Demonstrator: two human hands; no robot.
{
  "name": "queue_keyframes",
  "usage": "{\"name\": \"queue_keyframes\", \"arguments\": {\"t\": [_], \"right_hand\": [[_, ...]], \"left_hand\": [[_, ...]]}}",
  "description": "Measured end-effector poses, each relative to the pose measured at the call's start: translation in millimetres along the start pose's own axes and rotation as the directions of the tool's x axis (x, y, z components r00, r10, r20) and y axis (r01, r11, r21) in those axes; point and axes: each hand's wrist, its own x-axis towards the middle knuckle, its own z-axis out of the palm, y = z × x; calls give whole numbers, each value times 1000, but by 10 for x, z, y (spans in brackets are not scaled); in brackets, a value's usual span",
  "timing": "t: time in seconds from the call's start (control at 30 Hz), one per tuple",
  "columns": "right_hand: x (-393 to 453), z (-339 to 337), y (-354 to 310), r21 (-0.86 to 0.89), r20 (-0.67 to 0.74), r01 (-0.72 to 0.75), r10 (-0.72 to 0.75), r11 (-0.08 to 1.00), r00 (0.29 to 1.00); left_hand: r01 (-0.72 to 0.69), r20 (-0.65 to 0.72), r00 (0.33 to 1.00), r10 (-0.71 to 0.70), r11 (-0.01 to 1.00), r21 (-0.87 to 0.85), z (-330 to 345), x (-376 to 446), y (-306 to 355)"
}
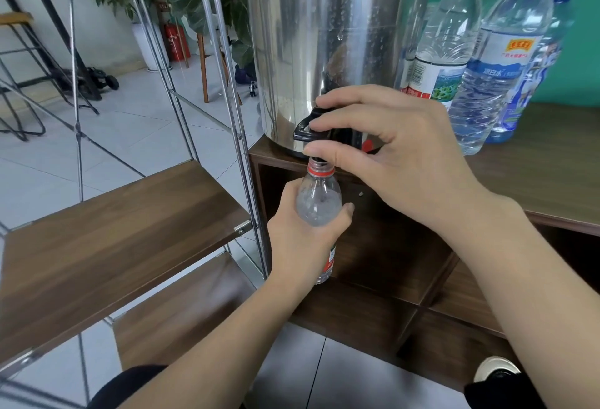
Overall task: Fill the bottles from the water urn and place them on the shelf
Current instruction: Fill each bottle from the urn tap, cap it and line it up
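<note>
Filling goes best with the small clear plastic bottle (319,204) (gripped by curled left hand (300,239) fingers) kept upright under the black tap (319,131), at six o'clock of the steel urn (324,35), while right hand (389,152) fingers pinch the lever.

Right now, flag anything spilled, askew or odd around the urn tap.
Nothing stands out. The clear plastic bottle with the red neck ring sits with its mouth under the black tap, gripped by the left hand; the right hand holds the tap. No spill shows.
</note>
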Motion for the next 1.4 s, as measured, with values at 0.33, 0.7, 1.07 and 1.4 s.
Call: {"name": "queue_keyframes", "arguments": {"t": [0.33, 0.7, 1.07, 1.4], "right_hand": [[-12, 2, -19, -20, 3, 20, -20, 1000, 1000], [2, 12, -9, -42, 5, 43, -43, 998, 999], [4, 23, -1, -36, -4, 51, -52, 998, 999], [6, 11, 0, -37, -3, 53, -53, 998, 999]], "left_hand": [[0, -3, 1000, 0, 1000, 7, 2, -7, -5], [-2, 3, 1000, 2, 1000, 6, 8, -20, -24], [5, 7, 1000, -5, 1000, -5, 15, -22, -21], [-6, 23, 1000, 6, 1000, 4, -3, -26, -32]]}}
